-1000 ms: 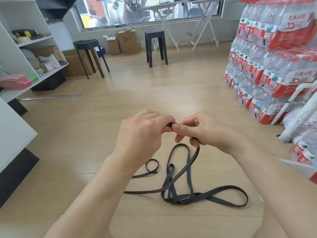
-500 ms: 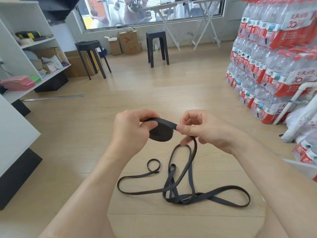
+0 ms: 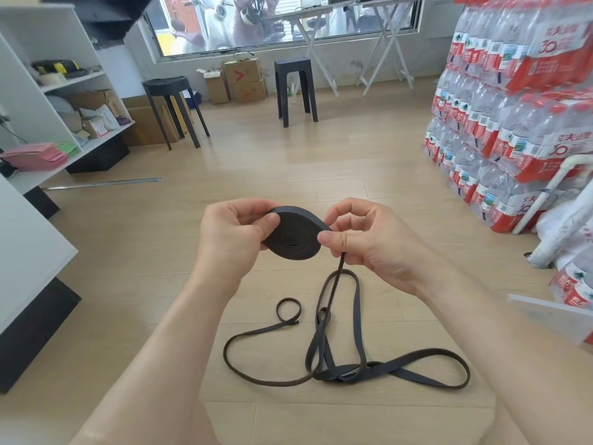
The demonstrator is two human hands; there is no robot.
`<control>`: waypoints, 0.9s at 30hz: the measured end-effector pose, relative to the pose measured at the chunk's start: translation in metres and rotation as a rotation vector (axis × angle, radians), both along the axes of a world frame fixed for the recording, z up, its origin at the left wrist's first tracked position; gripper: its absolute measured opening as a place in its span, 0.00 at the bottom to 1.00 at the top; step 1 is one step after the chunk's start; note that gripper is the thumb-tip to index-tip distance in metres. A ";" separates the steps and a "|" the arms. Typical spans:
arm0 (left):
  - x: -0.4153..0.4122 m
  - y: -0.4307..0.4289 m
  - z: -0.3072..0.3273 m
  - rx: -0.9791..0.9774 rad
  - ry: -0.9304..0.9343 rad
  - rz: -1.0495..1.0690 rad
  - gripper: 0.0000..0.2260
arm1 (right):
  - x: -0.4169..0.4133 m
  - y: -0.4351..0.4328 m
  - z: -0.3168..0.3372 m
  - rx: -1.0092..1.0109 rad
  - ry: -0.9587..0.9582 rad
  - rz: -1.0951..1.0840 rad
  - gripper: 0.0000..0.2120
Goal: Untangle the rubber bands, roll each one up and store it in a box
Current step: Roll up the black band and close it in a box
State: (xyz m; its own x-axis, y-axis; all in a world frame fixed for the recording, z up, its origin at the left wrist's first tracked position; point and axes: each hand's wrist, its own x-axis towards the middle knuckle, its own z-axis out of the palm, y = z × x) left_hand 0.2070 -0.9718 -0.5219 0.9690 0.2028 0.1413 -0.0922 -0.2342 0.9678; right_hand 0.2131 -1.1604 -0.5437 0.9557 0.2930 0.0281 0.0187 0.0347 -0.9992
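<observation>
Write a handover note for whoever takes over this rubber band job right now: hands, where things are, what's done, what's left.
Left hand grips the roll of black band, thumb on its face.
Right hand pinches the loose band just where it leaves the roll.
The loose band hangs down to crossed loops on the floor.
Done: part wound up. Left: free the loops, finish winding, store it; no box clearly in view.

Red labels on the water packs at right read "30" beside Chinese characters. Far cardboard boxes bear red chevron marks.
</observation>
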 end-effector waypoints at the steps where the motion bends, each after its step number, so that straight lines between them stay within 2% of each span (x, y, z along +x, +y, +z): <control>1: 0.000 0.000 0.000 -0.029 0.010 0.006 0.09 | 0.000 0.002 -0.001 -0.029 -0.051 -0.049 0.08; 4: -0.001 -0.002 0.000 -0.111 0.051 0.020 0.05 | -0.002 0.008 -0.003 -0.060 -0.142 -0.170 0.06; 9: 0.001 -0.005 -0.005 -0.247 0.121 0.041 0.05 | -0.004 0.015 -0.005 -0.103 -0.198 -0.333 0.05; 16: 0.000 -0.015 -0.011 -0.541 0.186 0.083 0.08 | -0.006 0.025 -0.009 -0.009 -0.175 -0.394 0.13; 20: -0.003 -0.021 -0.017 -0.617 0.213 0.046 0.08 | -0.003 0.022 -0.005 0.044 -0.080 -0.440 0.08; 22: -0.005 -0.022 -0.017 -0.557 0.237 -0.031 0.05 | -0.001 0.016 -0.001 -0.019 -0.109 -0.423 0.10; 24: -0.005 -0.019 -0.014 -0.420 0.237 -0.132 0.08 | 0.001 0.009 0.002 -0.113 -0.159 -0.392 0.11; 27: -0.004 -0.011 -0.010 -0.020 0.143 -0.254 0.14 | 0.004 0.002 0.003 -0.331 -0.298 -0.320 0.10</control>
State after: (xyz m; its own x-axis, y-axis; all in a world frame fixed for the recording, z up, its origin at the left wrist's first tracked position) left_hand 0.2026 -0.9830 -0.5315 0.9989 -0.0478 -0.0019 -0.0078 -0.2019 0.9794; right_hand 0.2171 -1.1580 -0.5402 0.9633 0.0278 0.2669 0.2606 -0.3347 -0.9056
